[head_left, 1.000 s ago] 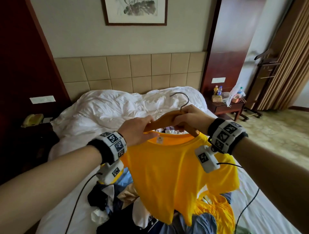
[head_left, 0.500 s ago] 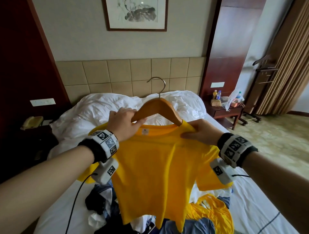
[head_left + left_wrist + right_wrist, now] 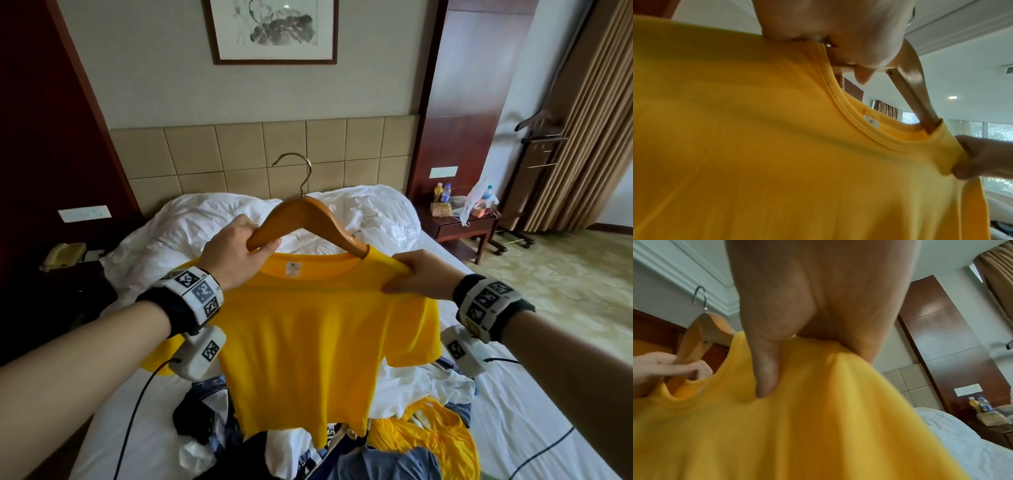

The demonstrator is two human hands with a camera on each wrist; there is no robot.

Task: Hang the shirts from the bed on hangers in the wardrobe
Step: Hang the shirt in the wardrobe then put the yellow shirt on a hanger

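- Left fingers point(image 3: 263, 245) clenched round the left arm of the wooden hanger point(image 3: 308, 219), just above the collar; left hand point(image 3: 236, 253) at about 10 o'clock of the shirt's neck opening.
- Right fingers point(image 3: 766, 369) pinching a fold of yellow fabric at the shirt's right shoulder; right hand point(image 3: 421, 274) at about 2 o'clock of the neck opening, thumb pressed down on the cloth.
- Yellow shirt point(image 3: 308, 342) held up in the air over the bed point(image 3: 513, 377), hem hanging toward 6 o'clock above the clothes pile point(image 3: 342, 455).
- Right arm of the hanger already inside the collar and under the right shoulder; left arm still bare wood outside the neck, so only half dressed by the look of it.
- Metal hook point(image 3: 298, 171) standing up at 12 o'clock, free of everything.
- Handling, as a judgement: thin soft knit, light, limp, no shape of its own; collar ribbing stretchy enough to pull over the bare hanger end, though likely to slide off smooth varnished wood if tilted.
- Best holds: collar rim or shoulder seam for the cloth; hanger neck below the hook for carrying, stiff and sure.
- Farther out: crumpled white duvet point(image 3: 239, 222) at 12 o'clock, nightstand point(image 3: 462, 226) with bottles at 2 o'clock; wardrobe not identifiable in these views.
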